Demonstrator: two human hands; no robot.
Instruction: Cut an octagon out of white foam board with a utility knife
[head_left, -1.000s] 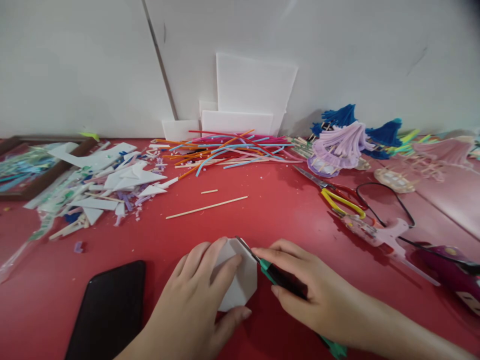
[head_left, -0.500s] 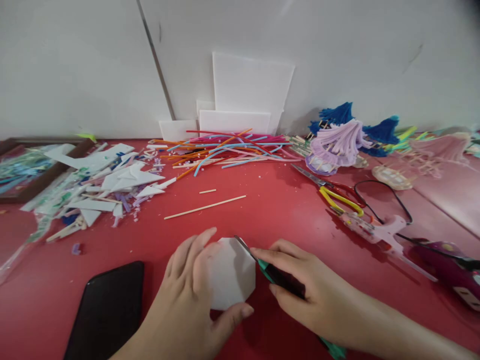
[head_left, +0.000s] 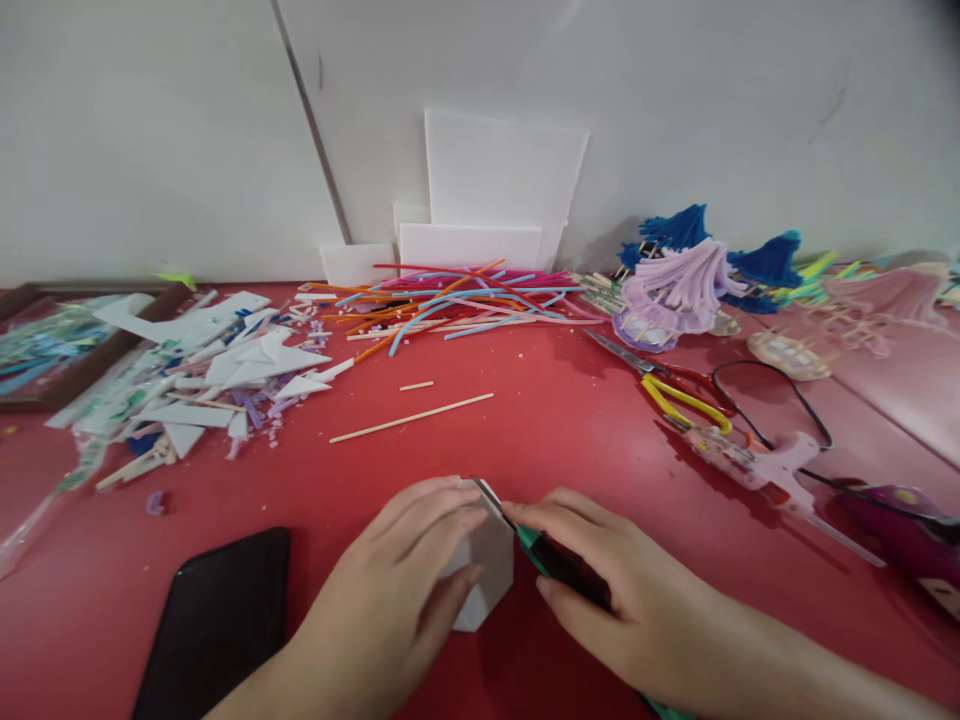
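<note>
Green and black, the utility knife [head_left: 562,568] lies in the grip of my right hand [head_left: 600,560]. Its blade rests along the upper right edge of a white foam board piece [head_left: 491,575] with cut corners. My left hand [head_left: 405,580] lies over the left side of this piece and holds it at the table, fingers across the top and thumb bent in beside them. Much of the piece is hidden under that hand. Left of my left hand is a black phone [head_left: 214,620]. Beyond both hands lie a long thin wooden stick [head_left: 412,417] and a short one [head_left: 416,386].
White foam scraps [head_left: 255,355] are heaped at left near a brown tray [head_left: 112,370]. Colourful pipe cleaners [head_left: 465,300] lie at the back before white boards [head_left: 506,170]. At right are scissors [head_left: 637,362], yellow-handled pliers [head_left: 690,405], a glue gun [head_left: 765,465] and a lilac pipe-cleaner model [head_left: 679,290].
My left hand has shifted right over the foam board piece, its thumb drawn in toward the fingers, covering more of it. The knife stays at the upper right edge.
</note>
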